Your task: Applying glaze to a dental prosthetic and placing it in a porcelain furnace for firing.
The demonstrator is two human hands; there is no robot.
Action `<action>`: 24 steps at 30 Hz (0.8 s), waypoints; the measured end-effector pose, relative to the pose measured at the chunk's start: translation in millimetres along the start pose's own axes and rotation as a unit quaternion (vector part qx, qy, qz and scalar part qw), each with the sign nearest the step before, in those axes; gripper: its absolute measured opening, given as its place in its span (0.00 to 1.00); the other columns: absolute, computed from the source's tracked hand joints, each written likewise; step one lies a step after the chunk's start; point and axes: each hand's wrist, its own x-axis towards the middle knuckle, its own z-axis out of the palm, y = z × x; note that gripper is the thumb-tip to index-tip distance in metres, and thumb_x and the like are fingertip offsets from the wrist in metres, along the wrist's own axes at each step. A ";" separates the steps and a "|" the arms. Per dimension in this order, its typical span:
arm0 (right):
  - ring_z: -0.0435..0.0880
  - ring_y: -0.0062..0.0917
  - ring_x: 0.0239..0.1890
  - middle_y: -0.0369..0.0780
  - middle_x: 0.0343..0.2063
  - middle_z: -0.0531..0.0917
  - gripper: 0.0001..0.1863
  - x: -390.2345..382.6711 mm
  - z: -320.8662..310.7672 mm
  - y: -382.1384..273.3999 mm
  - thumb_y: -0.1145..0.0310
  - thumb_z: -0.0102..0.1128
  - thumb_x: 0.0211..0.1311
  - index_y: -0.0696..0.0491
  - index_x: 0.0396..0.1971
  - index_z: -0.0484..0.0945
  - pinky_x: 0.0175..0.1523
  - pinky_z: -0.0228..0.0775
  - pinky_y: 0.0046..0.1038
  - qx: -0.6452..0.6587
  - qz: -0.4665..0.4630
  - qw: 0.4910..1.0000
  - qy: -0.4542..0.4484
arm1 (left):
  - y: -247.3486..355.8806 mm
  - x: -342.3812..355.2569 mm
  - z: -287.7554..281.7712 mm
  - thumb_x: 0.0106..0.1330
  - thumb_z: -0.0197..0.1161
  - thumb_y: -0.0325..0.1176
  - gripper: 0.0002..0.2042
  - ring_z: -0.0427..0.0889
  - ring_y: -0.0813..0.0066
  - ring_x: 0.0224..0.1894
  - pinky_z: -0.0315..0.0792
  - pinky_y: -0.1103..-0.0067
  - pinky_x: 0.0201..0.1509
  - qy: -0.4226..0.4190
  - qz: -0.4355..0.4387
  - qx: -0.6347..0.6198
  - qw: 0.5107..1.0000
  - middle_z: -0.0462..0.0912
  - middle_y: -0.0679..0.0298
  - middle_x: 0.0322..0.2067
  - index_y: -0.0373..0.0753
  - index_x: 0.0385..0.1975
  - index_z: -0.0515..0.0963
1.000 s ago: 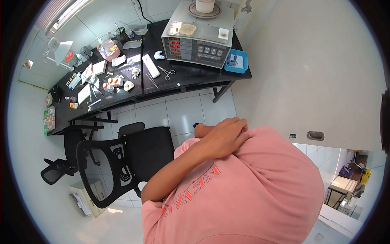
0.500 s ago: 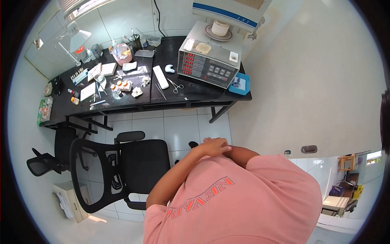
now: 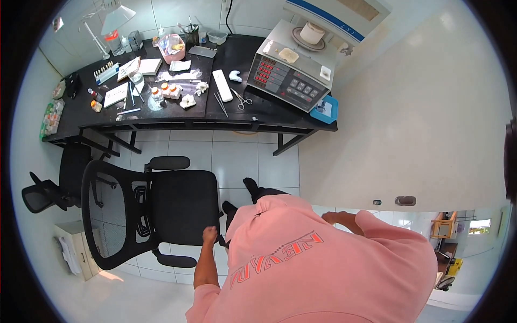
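Note:
My left hand is a loose fist beside the front edge of the black office chair's seat, and nothing shows in it. My right hand is over at my right side, near the pale door edge and its recessed handle. Its fingers are small and partly hidden, so their state cannot be made out. Both arms are apart, on either side of my pink shirt. The black bench lies ahead, beyond the reach of either hand.
On the bench stand a furnace-like machine with red displays, a blue tray, scissor-like forceps, tweezers, a white case, a desk lamp and several orange-capped bottles. Another chair is at left.
My hands, together in front of my waist before, have parted: the left went down and left toward the chair, the right to my right side. The view has shifted slightly.

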 end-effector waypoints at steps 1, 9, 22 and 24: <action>0.81 0.45 0.50 0.50 0.46 0.83 0.18 -21.5 2.9 -10.4 0.55 0.55 0.61 0.50 0.42 0.83 0.53 0.72 0.43 -0.011 0.068 0.998 0.006 | -46.0 -0.8 -16.9 0.67 0.57 0.40 0.10 0.76 0.75 0.23 0.68 0.73 0.24 0.060 -0.025 0.057 0.996 0.79 0.66 0.25 0.41 0.39 0.77; 0.81 0.46 0.49 0.50 0.45 0.83 0.17 -14.1 -9.4 -106.1 0.55 0.54 0.61 0.50 0.42 0.83 0.52 0.73 0.43 0.098 0.038 0.987 0.118 | -75.0 -64.8 -26.3 0.66 0.54 0.37 0.11 0.80 0.71 0.26 0.69 0.72 0.26 0.114 -0.159 -0.091 0.976 0.81 0.63 0.31 0.41 0.44 0.75; 0.82 0.50 0.46 0.52 0.43 0.83 0.17 -33.8 -111.3 -142.0 0.57 0.53 0.61 0.53 0.41 0.81 0.50 0.74 0.44 0.161 0.039 0.942 0.292 | 109.8 -33.3 47.7 0.67 0.58 0.34 0.11 0.83 0.79 0.29 0.76 0.79 0.35 0.062 0.172 -0.040 0.982 0.85 0.63 0.29 0.33 0.40 0.80; 0.82 0.50 0.46 0.54 0.42 0.83 0.17 -37.7 -113.0 -144.8 0.58 0.53 0.61 0.55 0.41 0.81 0.50 0.74 0.45 0.136 0.072 0.948 0.279 | 127.3 -42.1 47.3 0.68 0.57 0.32 0.09 0.82 0.80 0.28 0.76 0.81 0.35 0.064 0.178 -0.030 0.982 0.84 0.64 0.29 0.34 0.41 0.79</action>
